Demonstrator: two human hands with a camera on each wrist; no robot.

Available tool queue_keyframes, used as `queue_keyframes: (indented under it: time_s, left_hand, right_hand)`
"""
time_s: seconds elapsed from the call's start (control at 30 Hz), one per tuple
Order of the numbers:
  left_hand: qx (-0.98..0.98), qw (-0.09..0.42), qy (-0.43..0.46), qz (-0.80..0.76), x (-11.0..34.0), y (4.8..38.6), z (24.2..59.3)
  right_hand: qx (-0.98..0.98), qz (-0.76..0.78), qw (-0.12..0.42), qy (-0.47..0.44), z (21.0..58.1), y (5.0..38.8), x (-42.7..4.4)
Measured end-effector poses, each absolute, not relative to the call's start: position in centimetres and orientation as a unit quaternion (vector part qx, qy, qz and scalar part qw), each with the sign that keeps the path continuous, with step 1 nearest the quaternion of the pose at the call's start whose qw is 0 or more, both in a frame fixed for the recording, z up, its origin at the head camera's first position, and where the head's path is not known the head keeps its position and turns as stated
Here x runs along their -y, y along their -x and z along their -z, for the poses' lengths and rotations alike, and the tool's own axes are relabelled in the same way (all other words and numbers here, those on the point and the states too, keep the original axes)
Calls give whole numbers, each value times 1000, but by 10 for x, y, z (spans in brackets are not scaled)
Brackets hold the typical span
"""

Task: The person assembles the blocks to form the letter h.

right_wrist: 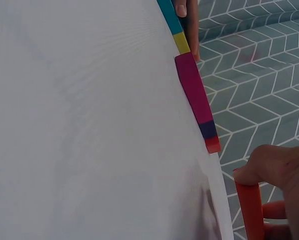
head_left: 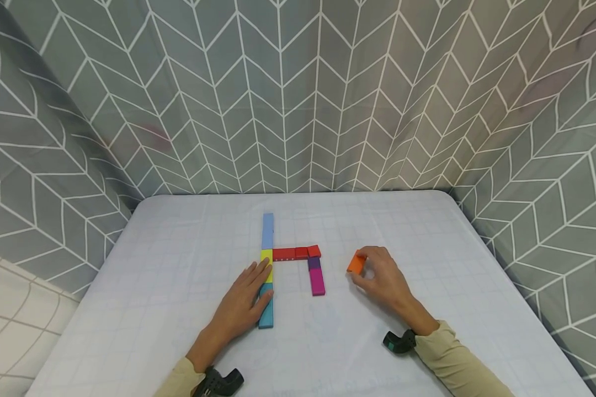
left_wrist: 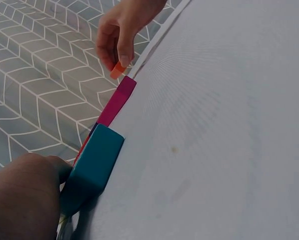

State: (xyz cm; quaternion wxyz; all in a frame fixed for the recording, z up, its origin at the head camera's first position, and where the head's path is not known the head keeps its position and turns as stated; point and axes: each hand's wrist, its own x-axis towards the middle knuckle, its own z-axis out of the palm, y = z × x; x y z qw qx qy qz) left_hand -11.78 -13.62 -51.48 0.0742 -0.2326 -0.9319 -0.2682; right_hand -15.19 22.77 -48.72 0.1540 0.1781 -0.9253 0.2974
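Observation:
My left hand (head_left: 242,298) rests with fairly straight fingers on a yellow block (head_left: 266,253) and a teal block (head_left: 266,318). These two form a straight upright column with a light blue block (head_left: 267,231) at the far end. From the yellow block a row of red blocks (head_left: 284,254) runs right. A dark purple block (head_left: 314,264) and a magenta block (head_left: 317,282) hang down from the row's right end. Off to the right, my right hand (head_left: 384,278) pinches an orange block (head_left: 356,263) between thumb and fingers; the right wrist view shows this orange block (right_wrist: 250,212) tilted.
A white cloth (head_left: 179,242) covers the table under the blocks. Grey curtains (head_left: 298,99) with white chevron lines stand behind the table and along its sides. Black bands (head_left: 399,342) with cameras sit on both wrists. Pale tiles (head_left: 20,320) show at lower left.

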Motion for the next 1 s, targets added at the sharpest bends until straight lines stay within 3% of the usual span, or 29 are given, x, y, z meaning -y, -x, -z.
queue_keyframes:
  time_s: [1.0]
  left_hand:
    - [929,80,234,276,136,118,515]
  right_hand:
    - [896,-327,148,-260,487,139,-209]
